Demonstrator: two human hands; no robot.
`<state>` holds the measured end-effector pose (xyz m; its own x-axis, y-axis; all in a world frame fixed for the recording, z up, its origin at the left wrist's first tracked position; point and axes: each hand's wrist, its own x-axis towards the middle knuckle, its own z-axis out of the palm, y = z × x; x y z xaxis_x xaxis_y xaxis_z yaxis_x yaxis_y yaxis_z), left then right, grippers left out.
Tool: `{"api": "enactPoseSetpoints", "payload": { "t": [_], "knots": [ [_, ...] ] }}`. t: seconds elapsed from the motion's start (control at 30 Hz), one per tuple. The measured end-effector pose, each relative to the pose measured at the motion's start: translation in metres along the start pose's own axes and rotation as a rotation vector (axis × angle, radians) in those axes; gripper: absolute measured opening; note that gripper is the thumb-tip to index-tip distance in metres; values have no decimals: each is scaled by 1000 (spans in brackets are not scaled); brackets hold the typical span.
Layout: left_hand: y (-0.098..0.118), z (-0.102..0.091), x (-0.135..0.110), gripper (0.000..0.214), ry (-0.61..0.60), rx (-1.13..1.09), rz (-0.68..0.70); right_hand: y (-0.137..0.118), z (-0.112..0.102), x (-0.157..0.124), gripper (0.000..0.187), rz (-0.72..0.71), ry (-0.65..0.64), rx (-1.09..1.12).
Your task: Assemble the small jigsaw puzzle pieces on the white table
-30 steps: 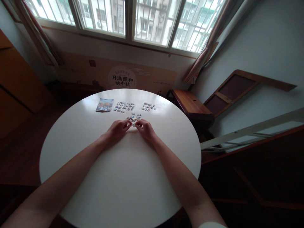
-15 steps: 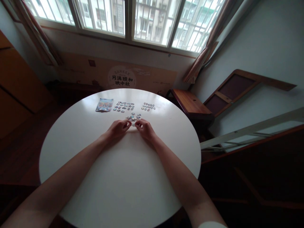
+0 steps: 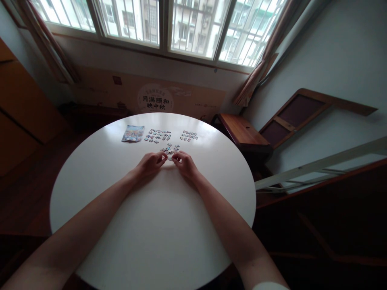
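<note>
A small jigsaw piece (image 3: 169, 158) shows between my fingertips, close above the white table (image 3: 151, 225). My left hand (image 3: 152, 162) pinches its left side, thumb and forefinger together. From the right, my right hand (image 3: 185, 162) meets it with thumb and forefinger closed in a pinch. Just beyond my fingers lies a loose heap of jigsaw pieces (image 3: 169, 151), partly hidden by the hands. Farther back, rows of pieces (image 3: 157, 135) are spread out at the left, and a smaller group of pieces (image 3: 189, 135) lies in rows at the right.
A picture sheet or packet (image 3: 133, 133) lies at the table's far left. Behind the table's right edge stands a wooden stool or bench (image 3: 242, 129). A barred window (image 3: 193, 28) and a printed banner (image 3: 181, 92) are at the far wall.
</note>
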<state>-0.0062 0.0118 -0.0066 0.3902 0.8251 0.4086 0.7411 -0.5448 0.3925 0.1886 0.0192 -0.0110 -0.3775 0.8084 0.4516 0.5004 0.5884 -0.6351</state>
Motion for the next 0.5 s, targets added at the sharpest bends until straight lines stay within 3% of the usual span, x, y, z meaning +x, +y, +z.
{"api": "enactPoseSetpoints", "payload": {
  "t": [0.5],
  "knots": [
    [1,-2,1,25,-11,-31,-1,4,2,0,8,-17,30,31]
  ]
}}
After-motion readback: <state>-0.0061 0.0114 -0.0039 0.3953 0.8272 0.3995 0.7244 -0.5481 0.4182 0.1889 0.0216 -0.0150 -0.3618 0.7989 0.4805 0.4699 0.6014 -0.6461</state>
